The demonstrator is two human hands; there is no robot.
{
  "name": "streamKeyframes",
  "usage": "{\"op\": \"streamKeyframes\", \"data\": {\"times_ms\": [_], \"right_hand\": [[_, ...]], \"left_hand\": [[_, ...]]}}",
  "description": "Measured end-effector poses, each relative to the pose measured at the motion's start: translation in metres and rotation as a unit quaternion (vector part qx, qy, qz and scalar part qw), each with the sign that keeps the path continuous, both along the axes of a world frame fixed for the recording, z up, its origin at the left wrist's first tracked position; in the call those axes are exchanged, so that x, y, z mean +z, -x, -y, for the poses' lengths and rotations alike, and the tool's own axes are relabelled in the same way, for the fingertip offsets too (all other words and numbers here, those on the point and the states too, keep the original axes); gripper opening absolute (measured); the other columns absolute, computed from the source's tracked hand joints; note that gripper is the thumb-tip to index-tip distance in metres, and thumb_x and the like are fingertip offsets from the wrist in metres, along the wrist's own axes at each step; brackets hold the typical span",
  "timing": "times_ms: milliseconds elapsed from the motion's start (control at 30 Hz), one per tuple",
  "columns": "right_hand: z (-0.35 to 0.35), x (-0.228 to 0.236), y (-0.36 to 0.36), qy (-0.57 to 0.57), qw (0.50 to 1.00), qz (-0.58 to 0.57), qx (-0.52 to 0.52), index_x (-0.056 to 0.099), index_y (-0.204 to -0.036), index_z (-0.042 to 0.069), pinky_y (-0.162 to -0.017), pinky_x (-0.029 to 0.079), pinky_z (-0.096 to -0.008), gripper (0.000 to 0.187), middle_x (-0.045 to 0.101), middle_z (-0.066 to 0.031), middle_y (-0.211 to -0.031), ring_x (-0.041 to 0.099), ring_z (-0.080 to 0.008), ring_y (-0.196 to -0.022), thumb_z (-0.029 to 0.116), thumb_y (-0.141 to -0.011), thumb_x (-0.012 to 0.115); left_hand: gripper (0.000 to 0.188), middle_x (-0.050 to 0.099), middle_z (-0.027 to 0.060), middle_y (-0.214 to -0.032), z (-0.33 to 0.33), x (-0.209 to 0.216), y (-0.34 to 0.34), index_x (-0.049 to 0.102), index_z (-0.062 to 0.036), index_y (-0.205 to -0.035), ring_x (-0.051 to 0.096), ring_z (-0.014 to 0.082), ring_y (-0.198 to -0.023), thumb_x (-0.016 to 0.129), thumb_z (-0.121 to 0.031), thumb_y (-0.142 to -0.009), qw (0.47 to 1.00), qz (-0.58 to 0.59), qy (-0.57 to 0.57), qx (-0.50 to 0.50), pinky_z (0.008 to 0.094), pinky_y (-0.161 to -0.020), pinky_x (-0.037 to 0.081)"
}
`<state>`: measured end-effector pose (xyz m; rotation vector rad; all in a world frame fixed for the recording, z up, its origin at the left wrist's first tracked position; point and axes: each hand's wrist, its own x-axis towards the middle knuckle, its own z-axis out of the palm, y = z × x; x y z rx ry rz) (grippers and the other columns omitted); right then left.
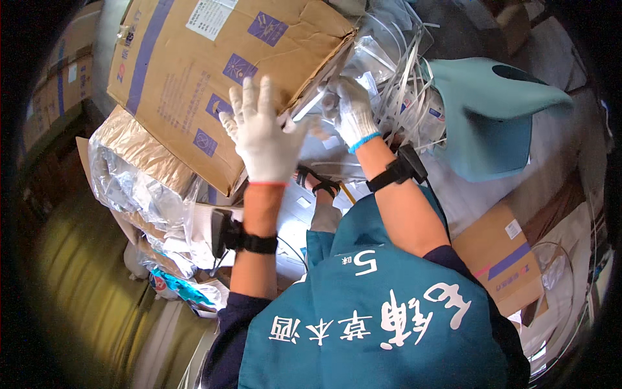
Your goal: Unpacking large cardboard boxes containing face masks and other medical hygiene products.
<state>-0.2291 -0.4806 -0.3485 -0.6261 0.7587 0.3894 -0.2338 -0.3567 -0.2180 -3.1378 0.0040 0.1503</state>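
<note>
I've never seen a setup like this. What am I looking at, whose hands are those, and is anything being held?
There is no robot here: these are a person's own gloved hands. The single picture comes from a wide camera worn on the head, looking down, which is why straight edges bend. At the bottom is the person's teal apron; each wrist wears a black band.

The left hand is open, fingers spread, in front of a large cardboard box. The right hand is curled beside the box's edge; I can't tell exactly what it grips, if anything.

Around them are tangled white straps, a teal moulded plastic object, crumpled packaging and a smaller box.
</note>
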Motion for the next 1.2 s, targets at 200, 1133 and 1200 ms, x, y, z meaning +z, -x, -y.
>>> {"op": "streamKeyframes", "data": {"times_ms": [200,1133,1200], "right_hand": [[0.012,-0.035,-0.014,0.208,0.97,0.118,-0.04,0.066,-0.098,-0.002,-0.059,0.048,-0.0295,0.026,0.066,-0.0081,-0.08,0.058,-0.0153,-0.063,0.018,-0.083,0.068],[0.064,-0.007,-0.075,0.403,0.831,0.18,0.337,0.067,-0.091,-0.003,-0.055,0.039,-0.0298,0.029,0.06,-0.0054,-0.069,0.051,-0.0121,-0.061,0.024,-0.086,0.056],[0.064,-0.006,-0.074,0.433,0.801,0.245,0.334,0.066,-0.093,-0.001,-0.049,0.037,-0.0264,0.025,0.059,-0.0031,-0.068,0.05,-0.0088,-0.055,0.022,-0.089,0.057]], "left_hand": [[0.035,0.064,0.0134,-0.11,0.079,-0.036,0.016,0.061,-0.0056,-0.112,0.063,0.0304,-0.091,0.066,-0.012,-0.078,0.946,0.1,0.29,-0.105,0.0386,-0.082,0.049],[0.011,0.066,0.0056,-0.076,0.086,-0.152,-0.019,0.067,0.0012,-0.088,0.06,0.0127,-0.059,0.069,-0.008,-0.082,0.498,0.028,0.741,0.449,0.0242,-0.054,0.045],[0.013,0.067,0.0073,-0.078,0.082,-0.151,-0.023,0.067,0.0011,-0.089,0.063,0.0143,-0.06,0.07,-0.01,-0.082,0.5,0.025,0.744,0.443,0.024,-0.053,0.047]]}}
